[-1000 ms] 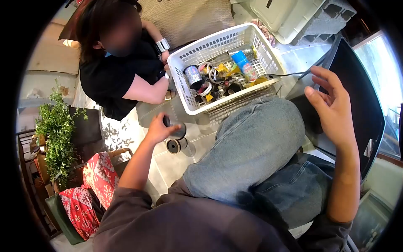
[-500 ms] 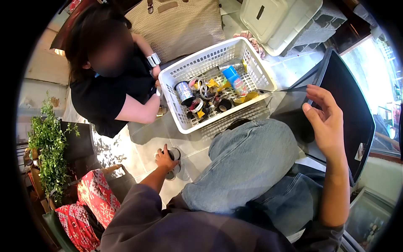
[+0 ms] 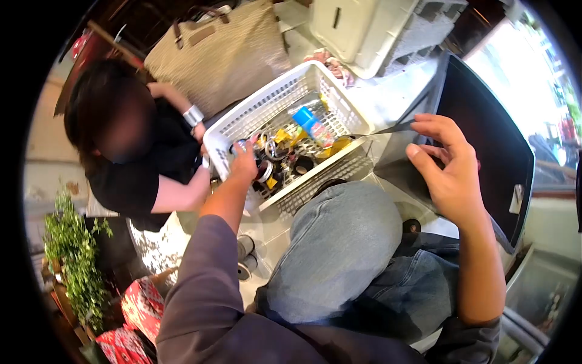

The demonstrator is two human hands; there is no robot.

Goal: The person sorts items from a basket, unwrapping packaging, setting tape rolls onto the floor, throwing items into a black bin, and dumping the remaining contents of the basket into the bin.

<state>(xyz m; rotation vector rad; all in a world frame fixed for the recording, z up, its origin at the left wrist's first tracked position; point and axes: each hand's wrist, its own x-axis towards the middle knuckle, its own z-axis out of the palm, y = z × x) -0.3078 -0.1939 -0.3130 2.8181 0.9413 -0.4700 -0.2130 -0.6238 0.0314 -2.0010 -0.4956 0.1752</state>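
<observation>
My left hand [image 3: 244,164] reaches into the left end of a white perforated plastic basket [image 3: 225,128]. Its fingers close around a glittery silver-blue cylinder [image 3: 240,145], mostly hidden by the hand. Beside it lie tape rolls, a black ring-shaped roll [image 3: 303,164] and yellow pieces [image 3: 282,135]. A spray can with a blue cap [image 3: 305,117] lies further right in the basket. Raised in front of the black bin [image 3: 485,139], my right hand [image 3: 445,164] has curved fingers, thumb apart from them, and nothing visible in it.
Two spool-like cylinders [image 3: 245,247] stand on the floor left of my knee. A person in a black top [image 3: 136,188] crouches at the basket's left end. Behind stand a woven bag [image 3: 218,60] and a pale storage box [image 3: 342,30]. A leafy plant [image 3: 76,261] is at left.
My left hand has left the cylinders on the floor and moved up into the basket, onto the glittery cylinder. My right hand stays raised. The view has shifted right.
</observation>
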